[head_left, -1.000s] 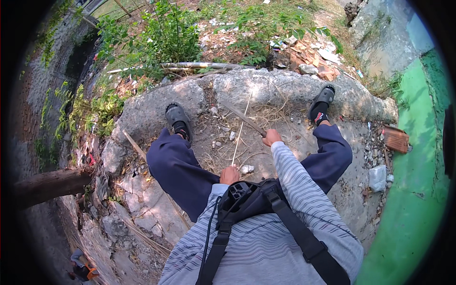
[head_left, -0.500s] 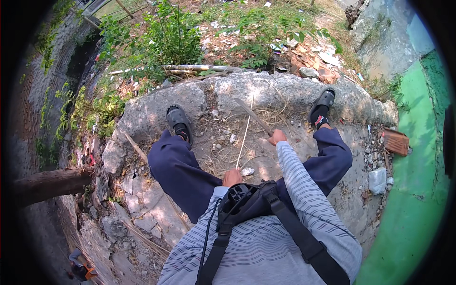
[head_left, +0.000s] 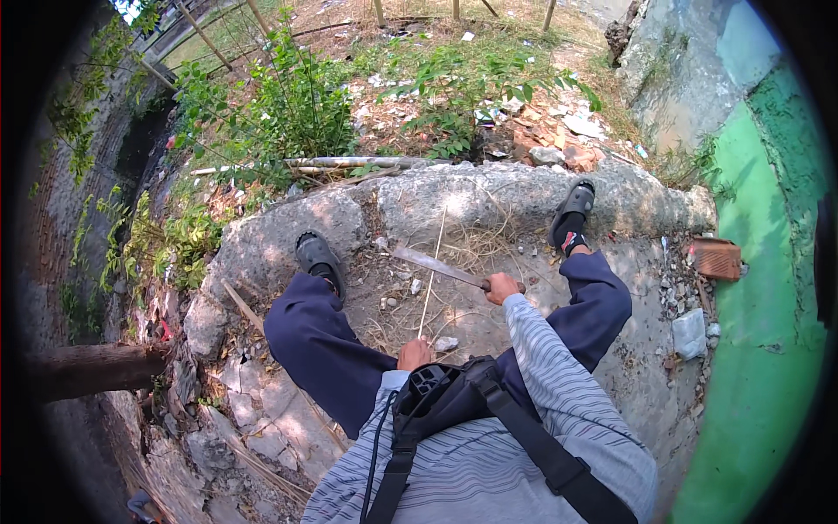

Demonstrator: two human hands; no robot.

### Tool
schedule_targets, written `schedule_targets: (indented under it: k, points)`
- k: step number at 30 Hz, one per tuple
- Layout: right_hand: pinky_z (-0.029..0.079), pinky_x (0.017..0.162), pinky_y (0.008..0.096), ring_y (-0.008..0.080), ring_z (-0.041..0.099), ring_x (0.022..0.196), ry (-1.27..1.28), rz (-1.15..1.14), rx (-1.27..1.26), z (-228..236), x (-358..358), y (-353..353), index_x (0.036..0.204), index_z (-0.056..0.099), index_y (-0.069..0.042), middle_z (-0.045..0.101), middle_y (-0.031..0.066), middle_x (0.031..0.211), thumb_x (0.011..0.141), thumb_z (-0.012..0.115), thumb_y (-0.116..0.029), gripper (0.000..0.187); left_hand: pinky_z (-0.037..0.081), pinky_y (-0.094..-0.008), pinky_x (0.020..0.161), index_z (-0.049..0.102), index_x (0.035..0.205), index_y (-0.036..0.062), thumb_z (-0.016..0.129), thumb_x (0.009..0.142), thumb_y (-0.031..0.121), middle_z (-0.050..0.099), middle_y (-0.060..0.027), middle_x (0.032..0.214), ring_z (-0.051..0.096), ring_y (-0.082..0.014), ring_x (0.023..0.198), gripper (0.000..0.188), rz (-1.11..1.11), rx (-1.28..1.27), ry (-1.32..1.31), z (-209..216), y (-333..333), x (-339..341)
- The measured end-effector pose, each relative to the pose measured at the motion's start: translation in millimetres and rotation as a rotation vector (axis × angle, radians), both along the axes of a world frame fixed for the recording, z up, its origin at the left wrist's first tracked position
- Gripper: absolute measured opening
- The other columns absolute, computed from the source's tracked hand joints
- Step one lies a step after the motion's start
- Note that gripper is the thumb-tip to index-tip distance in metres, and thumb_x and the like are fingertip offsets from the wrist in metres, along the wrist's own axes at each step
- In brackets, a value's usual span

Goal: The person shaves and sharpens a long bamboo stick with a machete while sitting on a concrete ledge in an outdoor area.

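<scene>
My right hand (head_left: 502, 287) is closed round the dark handle of a machete (head_left: 441, 266), whose long flat blade points to the left. Low between my knees, my left hand (head_left: 415, 354) grips the near end of a thin pale strip (head_left: 439, 229), which looks like split bamboo or cane. The strip runs away from me toward the low concrete ledge. In the picture the blade crosses it partway along; I cannot tell whether they touch. Thin pale shavings (head_left: 480, 244) lie on the ground beyond the blade.
My shod feet rest against the rough concrete ledge (head_left: 489, 188). A white stone (head_left: 446, 343) lies by my left hand. To the right are a broken red brick (head_left: 717, 259), a pale block (head_left: 690, 334) and a green wall (head_left: 742, 367). A log (head_left: 96, 367) juts in from the left.
The machete has swung from pointing away and left to lying more sideways across the strip. My right hand has shifted slightly; my left still holds the strip. The view has tilted up a little.
</scene>
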State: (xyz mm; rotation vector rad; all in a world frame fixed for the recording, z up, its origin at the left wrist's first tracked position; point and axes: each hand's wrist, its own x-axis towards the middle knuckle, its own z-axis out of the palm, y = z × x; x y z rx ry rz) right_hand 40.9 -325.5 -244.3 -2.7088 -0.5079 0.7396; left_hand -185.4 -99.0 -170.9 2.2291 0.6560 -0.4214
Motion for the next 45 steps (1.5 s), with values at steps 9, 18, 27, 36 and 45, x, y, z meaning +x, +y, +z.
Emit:
schedule_targets:
  k: [9,18,27,36,45]
  points:
    - [0.053,0.085,0.0469,0.0396,0.067,0.095,0.012,-0.173,0.032,14.5,40.6,8.3,0.095,0.072,-0.003,0.069,0.0249,0.096,0.076,0.07,-0.03,0.033,0.045,-0.0576,0.081,0.064,0.084,-0.0073,0.037,0.101,0.036,0.061,-0.0338,0.083,0.06,-0.0512,0.087,0.054,-0.116,-0.033,-0.036,16.4,23.1,15.6]
    - [0.052,0.087,0.0475,0.0402,0.067,0.095,0.176,-0.256,0.222,-2.5,2.0,8.4,0.098,0.072,-0.002,0.07,0.0246,0.097,0.08,0.07,-0.052,0.053,0.048,-0.0561,0.079,0.05,0.106,-0.0047,0.046,0.097,0.031,0.066,-0.0314,0.092,0.064,-0.0488,0.088,0.037,-0.544,0.318,0.225,27.6,132.5,70.2]
    - [0.052,0.087,0.047,0.0402,0.067,0.096,0.154,-0.339,0.36,7.2,3.2,25.2,0.099,0.072,-0.003,0.07,0.0249,0.098,0.081,0.067,-0.054,0.054,0.057,-0.0489,0.073,0.068,0.094,0.0014,0.056,0.088,0.019,0.071,-0.02,0.092,0.07,-0.039,0.083,0.022,-0.599,0.866,0.083,163.5,134.6,158.8]
    - [0.048,0.05,0.0307,0.012,0.056,0.05,0.228,-0.41,0.754,15.2,-18.1,55.7,0.07,0.058,-0.004,0.058,0.0029,0.06,0.084,0.073,-0.037,0.039,0.055,-0.0475,0.063,0.071,0.078,0.0042,0.058,0.083,0.014,0.069,-0.0196,0.081,0.069,-0.0383,0.076,0.017,-0.682,1.027,-0.188,212.9,83.7,202.4]
    - [0.044,0.042,0.0318,0.0147,0.054,0.045,0.494,-0.615,0.683,-4.6,-17.1,52.2,0.073,0.058,-0.002,0.056,0.0046,0.057,0.083,0.066,-0.02,0.022,0.056,-0.0455,0.063,0.071,0.074,0.0039,0.063,0.074,0.008,0.07,-0.0181,0.077,0.07,-0.0356,0.073,0.009,-0.805,1.026,-0.187,248.2,43.2,238.6]
